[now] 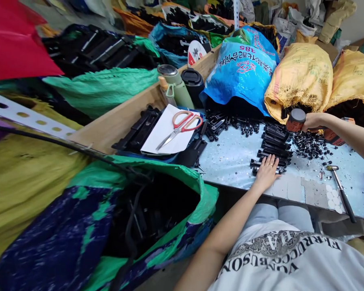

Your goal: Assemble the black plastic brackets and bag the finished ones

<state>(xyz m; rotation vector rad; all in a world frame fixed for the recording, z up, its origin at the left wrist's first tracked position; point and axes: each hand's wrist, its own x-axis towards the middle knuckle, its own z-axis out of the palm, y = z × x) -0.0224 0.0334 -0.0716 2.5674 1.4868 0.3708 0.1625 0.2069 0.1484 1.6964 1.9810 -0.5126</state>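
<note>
My left hand lies with its fingers stretched over the near end of a row of long black plastic parts on the table. In my right hand is a rubber mallet, its dark head raised above the far end of that row. My fingers are wrapped round its handle, which is mostly hidden. Just right of the row lies a heap of small black pieces and screws. A small hammer rests near the table's front edge, its dark handle reaching over that edge.
A blue sack and yellow sacks of black parts stand at the back. Scissors lie on white paper, left, near a green flask and a black cup. An open green-and-blue sack stands beside the table.
</note>
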